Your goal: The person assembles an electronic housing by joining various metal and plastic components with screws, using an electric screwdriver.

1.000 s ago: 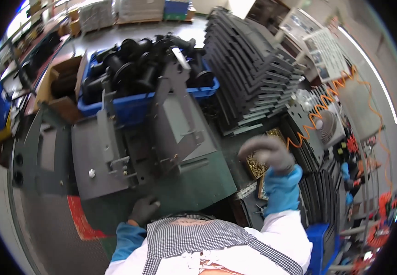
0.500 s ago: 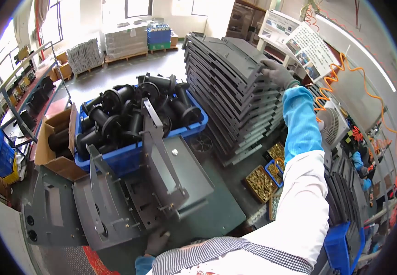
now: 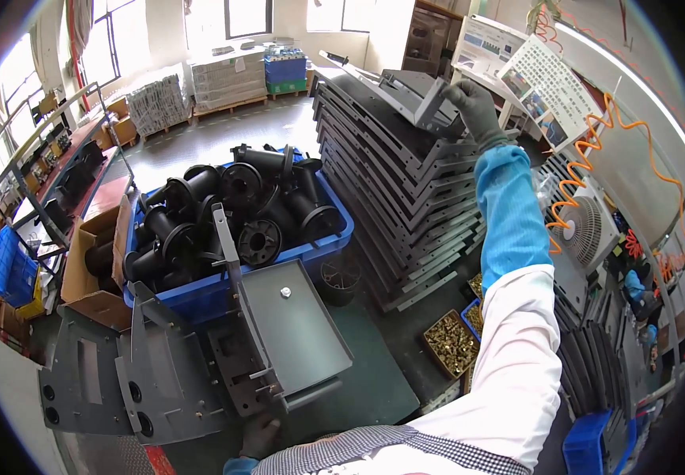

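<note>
At the near edge of a green work table [image 3: 378,348], just below a dark base plate [image 3: 233,360], is the gloved left hand [image 3: 261,437]; I cannot tell whether its fingers are closed on anything; a grey tray-shaped plate [image 3: 299,332] with a raised rim sits just beyond, to the right of the base plate; two grey metal frames [image 3: 170,400] with cut-out windows and round holes stand to the left; well to the right, small brass-coloured fasteners [image 3: 449,342] fill an open box on the floor side of the table.

Farther out, a blue crate [image 3: 208,307] is heaped with black spools [image 3: 241,188], a cardboard box [image 3: 93,289] beside it; to its right rises a tall stack of grey panels [image 3: 402,237]; on top, the gloved right hand [image 3: 475,112] pinches the flanged right end of a grey metal panel [image 3: 431,103], which sits tilted over the pile; behind the outstretched arm stands a fan [image 3: 590,226]; wrapped pallet loads [image 3: 227,83] stand beneath the windows at the back.
</note>
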`<state>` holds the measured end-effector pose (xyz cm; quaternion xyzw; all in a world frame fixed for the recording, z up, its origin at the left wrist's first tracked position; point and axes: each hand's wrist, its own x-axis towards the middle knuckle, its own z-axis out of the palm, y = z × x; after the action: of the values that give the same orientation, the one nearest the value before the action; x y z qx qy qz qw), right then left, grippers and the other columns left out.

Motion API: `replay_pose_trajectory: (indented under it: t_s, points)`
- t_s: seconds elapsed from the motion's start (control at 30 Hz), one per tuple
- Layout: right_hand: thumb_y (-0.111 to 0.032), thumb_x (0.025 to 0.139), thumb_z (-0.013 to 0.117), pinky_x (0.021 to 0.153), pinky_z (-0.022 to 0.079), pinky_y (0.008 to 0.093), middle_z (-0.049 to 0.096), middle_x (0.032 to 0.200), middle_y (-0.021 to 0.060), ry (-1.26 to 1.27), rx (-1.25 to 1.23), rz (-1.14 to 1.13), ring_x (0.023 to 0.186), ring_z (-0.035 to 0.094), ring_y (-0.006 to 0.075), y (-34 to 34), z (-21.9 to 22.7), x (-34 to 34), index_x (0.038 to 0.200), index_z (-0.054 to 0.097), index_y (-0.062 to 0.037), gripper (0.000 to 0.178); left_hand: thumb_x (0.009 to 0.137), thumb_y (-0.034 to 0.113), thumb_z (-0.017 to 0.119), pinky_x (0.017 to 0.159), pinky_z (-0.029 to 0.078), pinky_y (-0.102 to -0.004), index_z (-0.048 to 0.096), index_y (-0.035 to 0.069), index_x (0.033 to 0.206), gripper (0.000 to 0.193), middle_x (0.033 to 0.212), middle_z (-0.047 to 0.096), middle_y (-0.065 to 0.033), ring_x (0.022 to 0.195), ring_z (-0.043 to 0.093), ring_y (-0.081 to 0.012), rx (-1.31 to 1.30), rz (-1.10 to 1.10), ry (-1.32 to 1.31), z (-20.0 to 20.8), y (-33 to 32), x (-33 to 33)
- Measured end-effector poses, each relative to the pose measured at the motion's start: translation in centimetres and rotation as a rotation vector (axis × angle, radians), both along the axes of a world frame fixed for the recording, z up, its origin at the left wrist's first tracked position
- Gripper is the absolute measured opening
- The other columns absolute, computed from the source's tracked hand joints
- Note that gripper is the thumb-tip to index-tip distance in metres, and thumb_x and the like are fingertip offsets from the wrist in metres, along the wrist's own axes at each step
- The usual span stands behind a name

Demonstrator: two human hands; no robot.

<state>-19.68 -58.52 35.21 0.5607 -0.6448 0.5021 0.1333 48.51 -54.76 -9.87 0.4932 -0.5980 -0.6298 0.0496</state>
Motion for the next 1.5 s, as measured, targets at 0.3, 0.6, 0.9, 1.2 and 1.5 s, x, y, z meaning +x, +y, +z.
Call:
replay_pose_trajectory:
  t_s: [0.3, 0.6, 0.9, 1.2, 1.5]
  points:
    - [-0.069, 0.091, 0.06, 0.062, 0.049, 0.039, 0.065, 0.066, 0.0098, 0.408, -0.554, -0.145, 0.064, 0.065, 0.0267, -2.2, 6.8, 10.1, 0.077, 0.075, -0.009, 0.064, 0.092, 0.025, 0.066, 0.087, 0.055, -0.0387, 0.073, 0.0, 0.112, 0.033, 0.103, 0.074, -0.0166, 0.093, 0.072, -0.0255, -0.117, -0.041, -0.014, -8.0, -0.1, 2.0]
    - [-0.045, 0.106, 0.051, 0.086, 0.053, 0.0425, 0.069, 0.107, 0.009, -0.243, -0.575, 0.708, 0.101, 0.066, 0.023, 27.1, 8.3, 11.1, 0.11, 0.067, -0.0074, 0.041, 0.096, 0.025, 0.068, 0.089, 0.054, -0.0355, 0.067, -0.002, 0.126, 0.041, 0.108, 0.073, -0.0145, 0.099, 0.068, -0.022, 0.057, -0.495, 0.071, 6.2, 2.0, -2.7]
    - [-0.049, 0.106, 0.048, 0.09, 0.052, 0.0428, 0.065, 0.118, 0.0099, -0.587, -0.537, 0.292, 0.106, 0.064, 0.0244, 38.9, -6.3, 28.1, 0.122, 0.06, -0.0072, 0.047, 0.096, 0.027, 0.073, 0.113, 0.04, -0.0359, 0.046, 0.001, 0.149, 0.065, 0.145, 0.054, -0.0101, 0.132, 0.052, -0.0209, 0.123, -0.644, 1.116, 21.5, 7.0, -20.1]
    - [-0.054, 0.106, 0.044, 0.095, 0.051, 0.0431, 0.06, 0.13, 0.0109, -1.112, -0.654, -0.015, 0.112, 0.062, 0.026, 41.0, -22.4, 37.7, 0.136, 0.051, -0.0068, 0.056, 0.098, 0.018, 0.073, 0.097, 0.048, -0.0307, 0.059, 0.002, 0.13, 0.039, 0.121, 0.064, -0.0031, 0.109, 0.058, -0.0123, 0.271, -0.613, 1.348, 29.4, 14.4, -22.1]
    - [-0.059, 0.104, 0.041, 0.096, 0.051, 0.0428, 0.059, 0.135, 0.011, -1.48, -0.647, -0.012, 0.112, 0.062, 0.0262, 45.5, -32.5, 45.0, 0.143, 0.048, -0.0076, 0.065, 0.087, 0.011, 0.079, 0.07, 0.054, -0.0288, 0.063, -0.001, 0.115, 0.034, 0.087, 0.07, -0.0071, 0.078, 0.066, -0.0116, -0.543, -0.992, 0.922, 33.2, 11.4, -16.3]
